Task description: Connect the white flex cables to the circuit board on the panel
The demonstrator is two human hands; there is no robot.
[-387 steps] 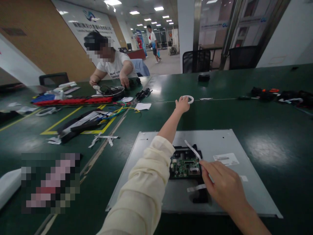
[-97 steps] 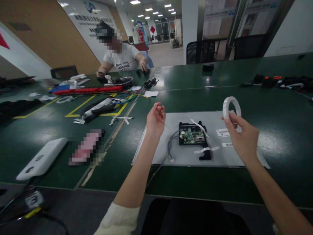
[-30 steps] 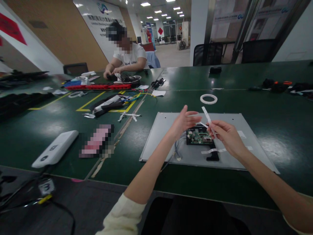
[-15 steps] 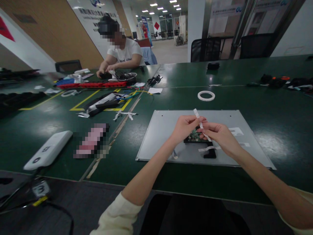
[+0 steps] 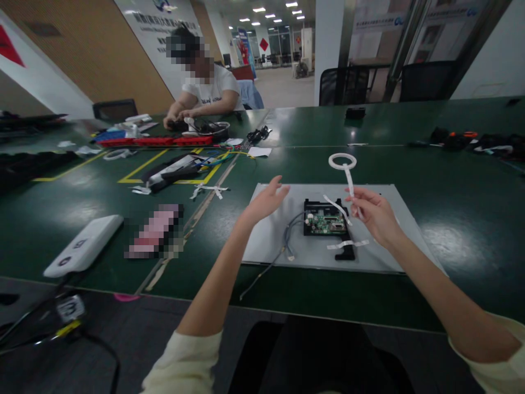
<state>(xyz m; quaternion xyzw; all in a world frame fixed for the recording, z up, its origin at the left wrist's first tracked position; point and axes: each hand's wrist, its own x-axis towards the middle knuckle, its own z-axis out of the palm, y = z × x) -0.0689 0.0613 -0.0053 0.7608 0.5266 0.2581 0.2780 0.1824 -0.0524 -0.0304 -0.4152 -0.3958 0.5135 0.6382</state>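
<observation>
My left hand (image 5: 268, 201) is open, fingers spread, above the left part of a grey metal panel (image 5: 266, 241). My right hand (image 5: 374, 214) pinches a strip of white tape (image 5: 349, 180) over the panel's right part. The strip's upper end overlaps the tape roll (image 5: 331, 157) in view; whether they are joined I cannot tell. Between the hands, a green circuit board (image 5: 324, 223) sits in a black bracket (image 5: 348, 251). One tape piece (image 5: 337, 207) slants across the bracket's upper right, and another tape piece (image 5: 348, 244) crosses its lower leg. Grey cables (image 5: 286, 241) trail from the board's left side.
Left of the panel lie a blurred pink phone-like object (image 5: 153, 232), a white power bank (image 5: 84, 246) and scraps of tape (image 5: 209, 191). Farther back are a black-and-white bundle with wires (image 5: 176, 171) and red strips (image 5: 156, 142). A co-worker (image 5: 211, 90) sits across the table, handling something dark.
My hands have parted: the left let go of the tape and moved left, opening. My right hand keeps a strip, shifted slightly right. The board and cables are now more exposed.
</observation>
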